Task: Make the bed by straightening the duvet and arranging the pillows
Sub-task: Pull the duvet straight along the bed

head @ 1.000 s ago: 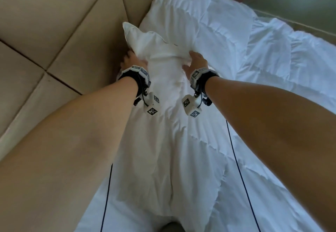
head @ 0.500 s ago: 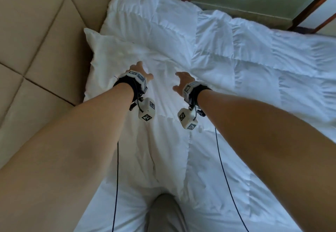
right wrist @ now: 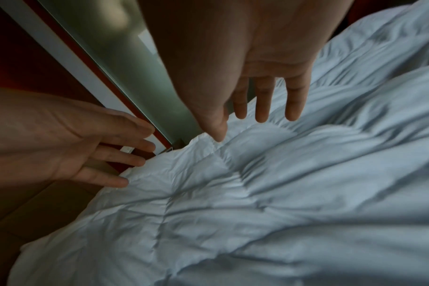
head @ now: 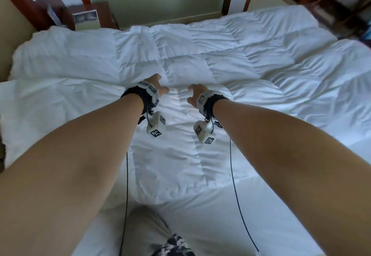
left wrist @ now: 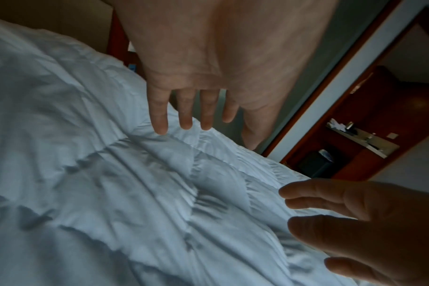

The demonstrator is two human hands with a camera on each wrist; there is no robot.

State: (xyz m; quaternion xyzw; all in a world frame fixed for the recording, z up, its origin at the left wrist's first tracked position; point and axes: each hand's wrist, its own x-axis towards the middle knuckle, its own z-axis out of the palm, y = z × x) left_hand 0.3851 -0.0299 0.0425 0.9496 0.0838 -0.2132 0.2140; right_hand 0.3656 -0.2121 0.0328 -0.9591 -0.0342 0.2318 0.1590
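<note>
White quilted cloth fills almost all that we see: at the far left a pillow lies near the padded headboard, and the duvet covers the bed from there to the right edge. Over the middle of the duvet we hold our left hand and, just beside it, our right hand. The fingers of both are spread and almost straight, pinching nothing, their tips close above the cloth.

bedroom: white duvet, padded headboard
</note>
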